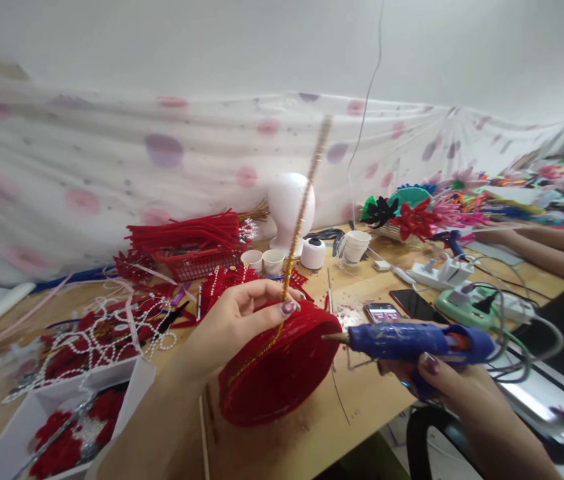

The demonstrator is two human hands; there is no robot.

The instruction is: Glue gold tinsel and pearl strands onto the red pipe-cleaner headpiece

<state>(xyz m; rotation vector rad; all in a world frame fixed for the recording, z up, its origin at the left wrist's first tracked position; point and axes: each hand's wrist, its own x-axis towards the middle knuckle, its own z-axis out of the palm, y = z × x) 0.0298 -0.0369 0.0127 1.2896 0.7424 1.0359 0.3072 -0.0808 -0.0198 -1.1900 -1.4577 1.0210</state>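
My left hand [257, 313] is closed on the rim of a round red hollow piece [282, 373], tilted so that its open inside faces me. Between thumb and fingers it also pinches a gold pipe cleaner [296, 247]. Part of the pipe cleaner lies along the red rim, while its long free end sticks up, slightly blurred. In my right hand [437, 380] is a blue hot glue gun [412, 340], fingers wrapped round its handle. The gun's metal nozzle points left, close to the right edge of the red piece; whether it touches cannot be made out.
A white box [132, 393] of red flowers and strings of white beads [107, 333] lie at left. Behind are a red basket [197, 263], a foam head [289, 207] and paper cups [355, 247]. Phones [382, 312] and power strips [442, 272] with cables lie right, near another person's arms [547, 247].
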